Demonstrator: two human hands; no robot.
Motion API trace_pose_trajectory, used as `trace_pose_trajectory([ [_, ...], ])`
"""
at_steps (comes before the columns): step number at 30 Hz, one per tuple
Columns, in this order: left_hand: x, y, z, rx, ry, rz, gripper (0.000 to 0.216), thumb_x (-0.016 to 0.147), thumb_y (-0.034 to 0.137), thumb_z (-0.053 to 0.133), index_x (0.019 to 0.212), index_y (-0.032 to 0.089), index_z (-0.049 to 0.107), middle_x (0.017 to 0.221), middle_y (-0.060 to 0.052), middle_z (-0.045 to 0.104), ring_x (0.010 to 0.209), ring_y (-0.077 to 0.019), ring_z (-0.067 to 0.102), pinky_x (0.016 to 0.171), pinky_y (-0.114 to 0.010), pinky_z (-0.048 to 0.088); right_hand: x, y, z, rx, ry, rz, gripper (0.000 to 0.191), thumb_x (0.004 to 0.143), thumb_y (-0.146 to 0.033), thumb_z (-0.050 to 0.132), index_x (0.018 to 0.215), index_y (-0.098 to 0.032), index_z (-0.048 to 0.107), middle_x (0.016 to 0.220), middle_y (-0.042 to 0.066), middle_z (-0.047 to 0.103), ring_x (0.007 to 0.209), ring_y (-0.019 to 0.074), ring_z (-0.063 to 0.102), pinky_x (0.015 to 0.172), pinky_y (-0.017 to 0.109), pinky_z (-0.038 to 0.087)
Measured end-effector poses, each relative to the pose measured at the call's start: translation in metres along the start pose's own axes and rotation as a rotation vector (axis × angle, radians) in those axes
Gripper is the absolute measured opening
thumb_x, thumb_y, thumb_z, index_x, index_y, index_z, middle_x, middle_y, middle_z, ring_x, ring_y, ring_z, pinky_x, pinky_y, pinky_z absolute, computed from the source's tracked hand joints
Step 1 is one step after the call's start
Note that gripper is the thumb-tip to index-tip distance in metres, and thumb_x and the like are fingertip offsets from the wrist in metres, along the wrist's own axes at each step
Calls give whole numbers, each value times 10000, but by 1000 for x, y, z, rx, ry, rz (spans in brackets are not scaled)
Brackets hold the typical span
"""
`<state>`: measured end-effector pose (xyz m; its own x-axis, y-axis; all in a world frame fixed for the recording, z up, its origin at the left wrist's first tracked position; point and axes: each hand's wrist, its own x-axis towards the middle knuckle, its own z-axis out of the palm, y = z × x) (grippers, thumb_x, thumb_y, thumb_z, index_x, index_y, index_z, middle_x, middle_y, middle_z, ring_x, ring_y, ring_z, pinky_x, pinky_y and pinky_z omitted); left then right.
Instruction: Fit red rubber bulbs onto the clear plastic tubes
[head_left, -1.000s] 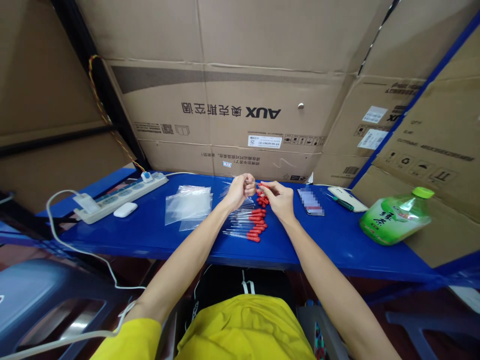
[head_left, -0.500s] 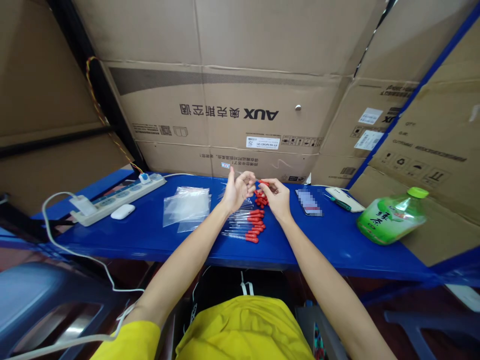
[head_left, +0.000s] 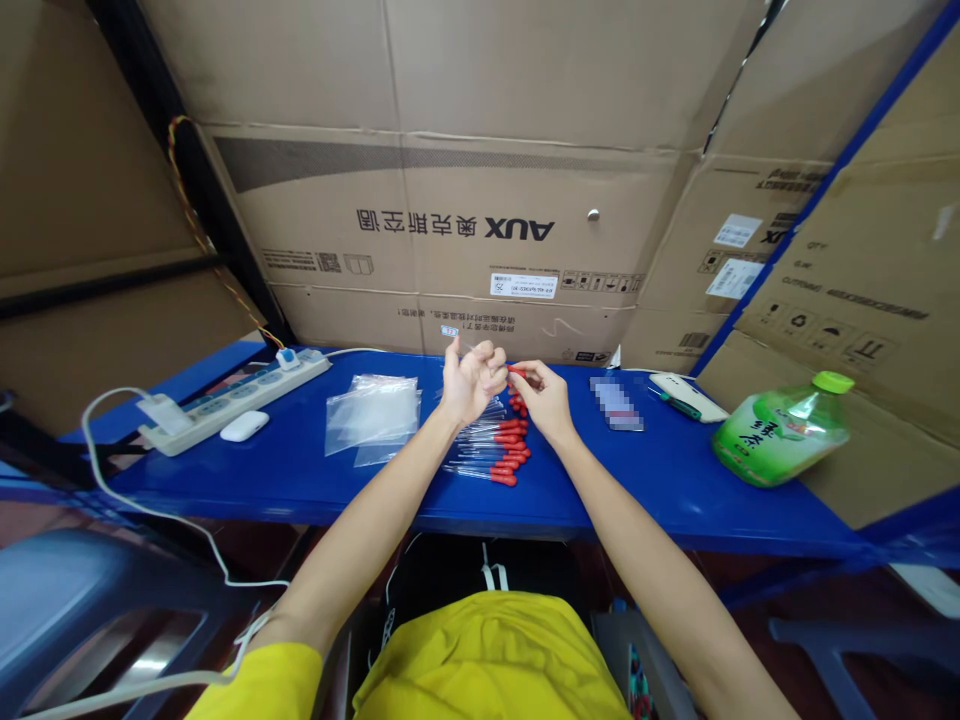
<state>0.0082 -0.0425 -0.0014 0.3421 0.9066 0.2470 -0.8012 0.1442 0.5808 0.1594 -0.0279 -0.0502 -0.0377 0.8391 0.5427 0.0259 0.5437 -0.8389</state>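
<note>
My left hand (head_left: 466, 378) and my right hand (head_left: 541, 397) meet above the blue table (head_left: 300, 470). The left fingers pinch a thin clear glass tube, one finger sticking up. The right fingers pinch a small red bulb (head_left: 517, 372) at the tube's end. Below the hands lies a row of several clear droppers with red bulbs (head_left: 491, 450). A few loose red bulbs (head_left: 517, 404) lie just behind that row, partly hidden by my right hand.
Clear plastic bags (head_left: 373, 412) lie left of the droppers. Further left are a white power strip (head_left: 232, 395) and a small white case (head_left: 241, 426). To the right lie a phone (head_left: 615, 403), a white device (head_left: 686, 395) and a green bottle (head_left: 780, 430) on its side. Cardboard boxes (head_left: 480, 220) wall the back.
Both hands have stayed together over the droppers, shifting slightly. A left finger has lifted upward, and the red bulb now sits between the two hands.
</note>
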Motion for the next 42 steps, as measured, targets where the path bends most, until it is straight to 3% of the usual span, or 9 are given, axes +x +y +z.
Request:
trace_pose_trajectory([
  [6, -1, 6, -2, -79, 30, 9, 500, 979, 625, 291, 701, 210, 291, 634, 40, 293, 419, -72, 227, 397, -223, 244, -2, -4, 3, 34, -101, 40, 358, 841, -528, 680, 1004, -210, 666, 792, 22, 735, 644, 161, 676, 548, 261, 534],
  [15, 2, 5, -5, -134, 24, 7, 463, 992, 564, 290, 695, 211, 261, 616, 51, 268, 396, -61, 217, 374, -215, 176, -2, -5, 2, 102, -78, 50, 353, 799, -508, 745, 924, -190, 657, 685, 5, 705, 571, 134, 631, 547, 251, 513],
  [27, 2, 6, -7, -133, 118, 51, 456, 997, 545, 296, 688, 212, 259, 596, 59, 243, 381, -58, 165, 364, -222, 170, -4, -12, 5, 127, -62, 64, 392, 734, -523, 795, 933, -199, 701, 770, 35, 766, 664, 190, 728, 595, 298, 597],
  [35, 3, 3, -10, -134, 88, 59, 441, 1003, 517, 284, 688, 213, 236, 596, 64, 235, 369, -51, 146, 357, -226, 150, -8, -12, 3, 60, -52, 7, 328, 802, -502, 753, 919, -197, 723, 831, 47, 786, 691, 208, 749, 637, 332, 639],
  [42, 2, 1, -7, -151, 146, 60, 452, 994, 534, 324, 686, 213, 246, 583, 66, 249, 348, -46, 182, 357, -226, 141, -10, -11, 3, 41, -47, -35, 347, 820, -536, 734, 913, -202, 725, 852, 53, 790, 775, 243, 770, 688, 365, 661],
])
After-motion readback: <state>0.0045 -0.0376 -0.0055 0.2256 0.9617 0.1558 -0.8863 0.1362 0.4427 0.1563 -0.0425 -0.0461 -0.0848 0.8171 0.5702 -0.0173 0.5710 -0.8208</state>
